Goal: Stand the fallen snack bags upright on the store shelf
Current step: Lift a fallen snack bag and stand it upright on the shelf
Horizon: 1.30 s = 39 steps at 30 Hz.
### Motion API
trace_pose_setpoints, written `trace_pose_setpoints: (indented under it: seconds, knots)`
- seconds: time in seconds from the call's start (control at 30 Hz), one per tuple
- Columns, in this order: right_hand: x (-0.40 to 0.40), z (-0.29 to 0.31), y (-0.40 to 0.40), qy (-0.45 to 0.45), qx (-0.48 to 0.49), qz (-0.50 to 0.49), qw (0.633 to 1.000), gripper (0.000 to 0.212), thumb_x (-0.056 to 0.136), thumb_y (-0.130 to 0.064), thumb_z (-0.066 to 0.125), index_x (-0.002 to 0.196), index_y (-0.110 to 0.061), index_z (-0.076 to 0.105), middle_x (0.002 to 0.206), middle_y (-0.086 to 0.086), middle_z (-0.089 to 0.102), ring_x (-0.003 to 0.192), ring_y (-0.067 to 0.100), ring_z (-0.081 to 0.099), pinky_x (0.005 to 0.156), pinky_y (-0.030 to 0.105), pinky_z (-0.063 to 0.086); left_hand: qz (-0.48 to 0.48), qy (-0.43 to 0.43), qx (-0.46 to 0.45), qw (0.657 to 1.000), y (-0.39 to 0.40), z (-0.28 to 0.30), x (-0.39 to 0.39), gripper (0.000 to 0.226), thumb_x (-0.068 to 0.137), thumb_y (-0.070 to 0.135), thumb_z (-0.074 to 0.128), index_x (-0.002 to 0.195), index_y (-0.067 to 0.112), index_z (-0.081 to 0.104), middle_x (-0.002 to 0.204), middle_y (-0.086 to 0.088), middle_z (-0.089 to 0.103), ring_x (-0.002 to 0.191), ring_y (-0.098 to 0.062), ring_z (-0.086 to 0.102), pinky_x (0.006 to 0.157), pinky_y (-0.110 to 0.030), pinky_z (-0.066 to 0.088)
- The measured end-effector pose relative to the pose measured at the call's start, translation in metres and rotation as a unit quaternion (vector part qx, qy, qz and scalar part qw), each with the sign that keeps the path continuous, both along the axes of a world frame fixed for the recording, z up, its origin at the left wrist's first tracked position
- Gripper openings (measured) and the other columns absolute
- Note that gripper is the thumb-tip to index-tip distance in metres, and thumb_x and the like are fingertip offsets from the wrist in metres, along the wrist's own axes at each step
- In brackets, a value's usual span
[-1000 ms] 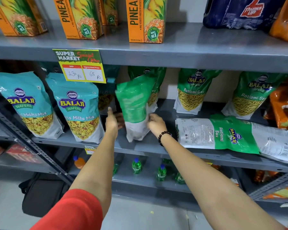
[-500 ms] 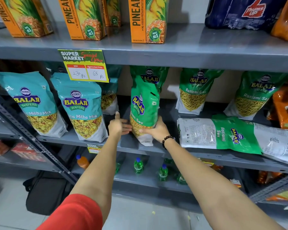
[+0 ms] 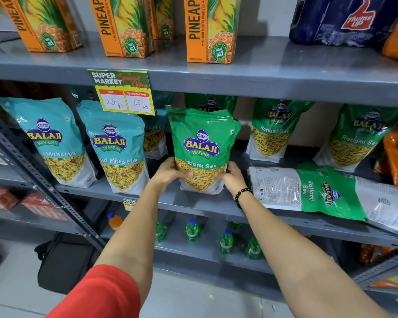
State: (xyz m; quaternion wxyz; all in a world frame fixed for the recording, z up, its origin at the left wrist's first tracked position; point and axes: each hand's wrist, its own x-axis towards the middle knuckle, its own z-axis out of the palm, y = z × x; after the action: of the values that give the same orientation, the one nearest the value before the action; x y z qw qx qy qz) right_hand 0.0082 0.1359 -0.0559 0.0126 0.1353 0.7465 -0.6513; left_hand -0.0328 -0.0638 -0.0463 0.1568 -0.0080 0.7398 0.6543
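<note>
A green Ratlami Sev bag [image 3: 202,143] stands upright on the grey middle shelf [image 3: 193,203], its front label facing me. My left hand [image 3: 169,172] grips its lower left side and my right hand [image 3: 232,179] grips its lower right side. To the right a second green Ratlami Sev bag [image 3: 326,193] lies flat on its face, its end hanging over the shelf's front edge. Other green bags [image 3: 274,129] stand upright at the back.
Two teal Mitha Mix bags [image 3: 115,148] stand to the left under a yellow price tag [image 3: 124,94]. Pineapple juice cartons [image 3: 211,28] fill the shelf above. Small green bottles [image 3: 192,230] sit on the shelf below. A slanted metal brace [image 3: 44,187] crosses the left side.
The green bag has been turned from back and side view to face front, and both hands now hold its lower edges. The camera has moved closer.
</note>
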Motion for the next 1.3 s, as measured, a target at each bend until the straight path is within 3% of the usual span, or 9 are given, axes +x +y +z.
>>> trace_pose_setpoints:
  seconds: [0.17,0.33,0.7,0.97,1.07,1.13,1.17,1.23,1.3]
  knots:
    - [0.004,-0.006,-0.008,0.016,-0.017,0.017,1.000,0.059,0.068,-0.016,0.079,0.120,-0.009,0.052,0.122,0.011,0.063,0.112,0.026,0.060,0.100,0.043,0.048,0.066,0.026,-0.008,0.997,0.008,-0.001,0.011,0.051,0.068,-0.004,0.079,0.109,0.001,0.047,0.110,-0.012,0.061,0.103,-0.023,0.058,0.069,-0.021,0.051]
    - [0.014,-0.001,-0.012,0.032,0.006,0.012,0.999,0.060,0.070,-0.019,0.080,0.121,-0.005,0.053,0.118,0.009,0.064,0.107,0.022,0.061,0.094,0.035,0.049,0.076,0.028,-0.011,0.997,0.003,-0.001,0.018,0.052,0.066,-0.004,0.080,0.107,0.001,0.047,0.111,-0.015,0.062,0.102,-0.025,0.059,0.082,-0.034,0.051]
    - [0.046,0.000,-0.028,0.045,0.041,-0.004,0.998,0.054,0.072,-0.023,0.079,0.118,-0.007,0.055,0.116,0.009,0.066,0.098,0.018,0.059,0.087,0.031,0.047,0.044,0.025,-0.030,0.998,-0.012,0.005,0.045,0.062,0.073,-0.004,0.075,0.126,-0.012,0.045,0.119,-0.019,0.059,0.106,-0.026,0.056,0.088,-0.034,0.047]
    - [0.051,0.002,-0.033,0.042,0.046,-0.017,0.998,0.057,0.072,-0.022,0.078,0.122,-0.007,0.053,0.124,0.014,0.063,0.116,0.029,0.059,0.099,0.043,0.048,0.053,0.012,-0.011,0.998,-0.013,0.006,0.056,0.061,0.075,-0.003,0.074,0.128,-0.008,0.045,0.125,-0.018,0.057,0.111,-0.026,0.055,0.090,-0.032,0.045]
    - [0.055,0.001,-0.031,0.035,0.060,-0.060,0.996,0.077,0.073,-0.026,0.077,0.138,-0.006,0.040,0.140,0.015,0.050,0.129,0.030,0.048,0.108,0.047,0.040,0.080,-0.012,-0.024,0.996,-0.011,0.005,0.066,0.070,0.068,0.013,0.083,0.125,-0.008,0.047,0.119,-0.012,0.059,0.110,-0.025,0.056,0.093,-0.034,0.046]
    - [0.061,0.003,-0.026,0.041,0.063,-0.121,0.990,0.073,0.077,-0.024,0.074,0.138,-0.004,0.039,0.140,0.017,0.049,0.127,0.030,0.048,0.107,0.043,0.040,0.100,-0.030,-0.053,0.993,-0.006,0.000,0.071,0.113,0.042,0.050,0.090,0.130,-0.006,0.046,0.131,-0.013,0.058,0.118,-0.029,0.056,0.100,-0.040,0.047]
    - [0.063,0.004,-0.022,0.047,0.060,-0.157,0.985,0.066,0.079,-0.022,0.072,0.135,-0.003,0.042,0.137,0.018,0.051,0.124,0.031,0.050,0.104,0.040,0.042,0.106,-0.050,-0.061,0.991,-0.002,0.000,0.077,0.123,0.038,0.055,0.089,0.135,-0.005,0.042,0.140,-0.016,0.052,0.125,-0.032,0.051,0.104,-0.043,0.044]
    - [0.070,0.007,-0.013,0.052,0.056,-0.236,0.969,0.053,0.082,-0.021,0.068,0.127,-0.002,0.047,0.129,0.019,0.056,0.117,0.032,0.054,0.097,0.037,0.043,0.143,-0.089,-0.081,0.982,0.013,0.000,0.090,0.099,0.063,0.035,0.086,0.138,-0.005,0.035,0.146,-0.017,0.043,0.134,-0.033,0.042,0.105,-0.040,0.039]
    - [0.079,0.012,-0.001,0.048,0.066,-0.311,0.947,0.045,0.085,-0.023,0.063,0.122,-0.001,0.049,0.124,0.019,0.057,0.112,0.034,0.057,0.092,0.036,0.044,0.142,-0.104,-0.069,0.982,0.035,-0.004,0.100,0.078,0.074,0.020,0.080,0.136,-0.004,0.040,0.144,-0.016,0.046,0.131,-0.032,0.045,0.102,-0.037,0.039]
